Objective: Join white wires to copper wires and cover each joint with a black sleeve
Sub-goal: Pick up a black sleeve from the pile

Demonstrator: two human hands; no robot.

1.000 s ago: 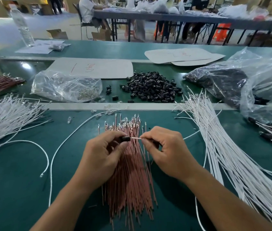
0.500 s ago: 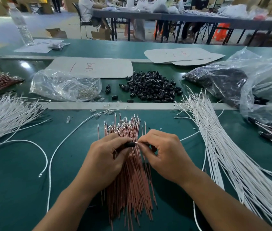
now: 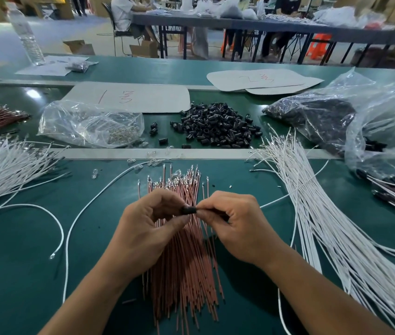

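My left hand (image 3: 146,228) pinches a small black sleeve (image 3: 189,210) between thumb and forefinger, above a bundle of copper wires (image 3: 186,269) lying on the green table. My right hand (image 3: 236,224) pinches a thin white wire right at the sleeve's right end; fingertips of both hands nearly meet there. The wire's own tip is hidden inside the sleeve or behind my fingers. A large sheaf of white wires (image 3: 324,226) fans out at the right. A heap of loose black sleeves (image 3: 218,128) lies beyond the metal rail.
More white wires (image 3: 3,170) lie at the left, with two long loose ones (image 3: 70,233) curling near my left arm. A clear bag of metal terminals (image 3: 90,124) and bags of dark parts (image 3: 336,117) sit behind the rail. People sit at a far table.
My hands closed together: the bare white wire end seen between them earlier is now gone from sight at the black sleeve. Both hands dropped slightly toward me.
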